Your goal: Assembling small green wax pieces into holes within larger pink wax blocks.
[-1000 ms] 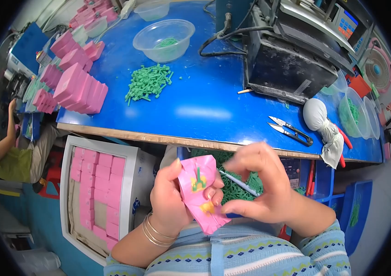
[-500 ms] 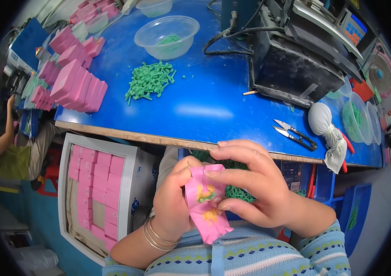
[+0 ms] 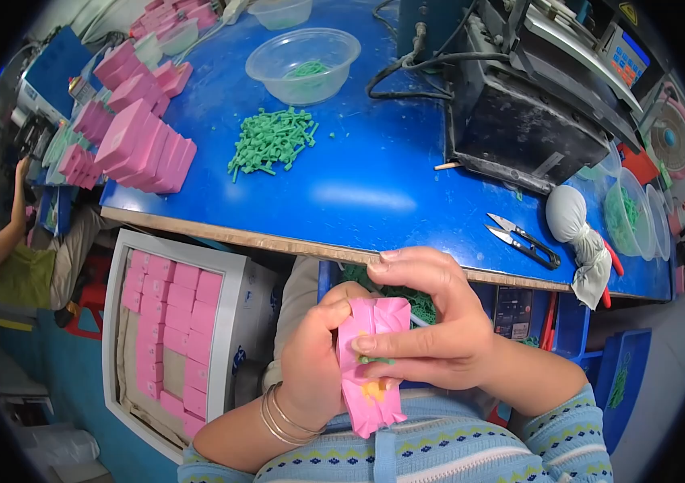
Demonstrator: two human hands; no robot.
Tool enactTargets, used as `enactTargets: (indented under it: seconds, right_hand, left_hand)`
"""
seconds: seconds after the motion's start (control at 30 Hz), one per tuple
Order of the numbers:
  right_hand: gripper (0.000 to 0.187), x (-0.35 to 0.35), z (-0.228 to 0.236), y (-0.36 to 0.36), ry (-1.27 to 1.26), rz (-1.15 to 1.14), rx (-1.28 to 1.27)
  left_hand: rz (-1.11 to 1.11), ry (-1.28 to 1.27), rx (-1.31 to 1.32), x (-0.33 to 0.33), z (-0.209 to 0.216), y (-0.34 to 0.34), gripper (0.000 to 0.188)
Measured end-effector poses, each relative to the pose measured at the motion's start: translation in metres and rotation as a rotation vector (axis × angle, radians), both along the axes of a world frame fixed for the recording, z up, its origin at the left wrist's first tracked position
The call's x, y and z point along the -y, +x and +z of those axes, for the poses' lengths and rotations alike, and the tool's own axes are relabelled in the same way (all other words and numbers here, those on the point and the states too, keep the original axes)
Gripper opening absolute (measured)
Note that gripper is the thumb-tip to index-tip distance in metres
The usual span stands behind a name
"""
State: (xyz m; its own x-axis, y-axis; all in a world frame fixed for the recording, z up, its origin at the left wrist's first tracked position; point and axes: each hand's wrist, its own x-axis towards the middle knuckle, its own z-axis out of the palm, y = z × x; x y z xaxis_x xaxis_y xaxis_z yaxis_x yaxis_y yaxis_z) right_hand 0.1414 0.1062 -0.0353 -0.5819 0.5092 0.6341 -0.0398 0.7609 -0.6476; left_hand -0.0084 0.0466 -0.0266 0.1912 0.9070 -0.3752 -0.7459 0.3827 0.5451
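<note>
A pink, soft-looking rubber mould [image 3: 382, 315] with yellow patches lies bent open in front of my chest. My left hand [image 3: 304, 362] is closed around its left side, the thumb on the upper part. My right hand [image 3: 447, 334] reaches over the mould from the right. Its fingers pinch a small green moulded piece [image 3: 376, 361] at the middle of the mould, partly hidden by the fingertips. Behind my hands, a mass of green pieces [image 3: 419, 307] sits in a container below the table edge.
The blue table [image 3: 342, 161] bears a pile of green pieces [image 3: 274, 140], a clear bowl [image 3: 304, 68], thread snips [image 3: 524, 241] and a white cloth bundle [image 3: 566, 216]. Stacked pink moulds [image 3: 145, 153] stand left, a black machine [image 3: 532, 113] right. A box of pink blocks [image 3: 173, 322] stands lower left. A person [image 3: 16, 266] sits far left.
My right fingers have moved left and closed over the green piece. The mould has shifted slightly right and its halves are bent differently. The whole view has shifted a little.
</note>
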Motion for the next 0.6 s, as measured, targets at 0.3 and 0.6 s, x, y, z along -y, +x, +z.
enactTargets:
  seconds: [0.3,0.6]
  right_hand:
    - [0.026,0.009,-0.005,-0.005,0.05,-0.013,-0.082]
    - [0.026,0.016,0.006,0.003,0.027,-0.001,-0.034]
  left_hand:
    - [0.019,-0.092,-0.068,0.0,0.001,0.005,0.023]
    - [0.02,0.062,0.015,-0.001,0.002,0.001,0.024]
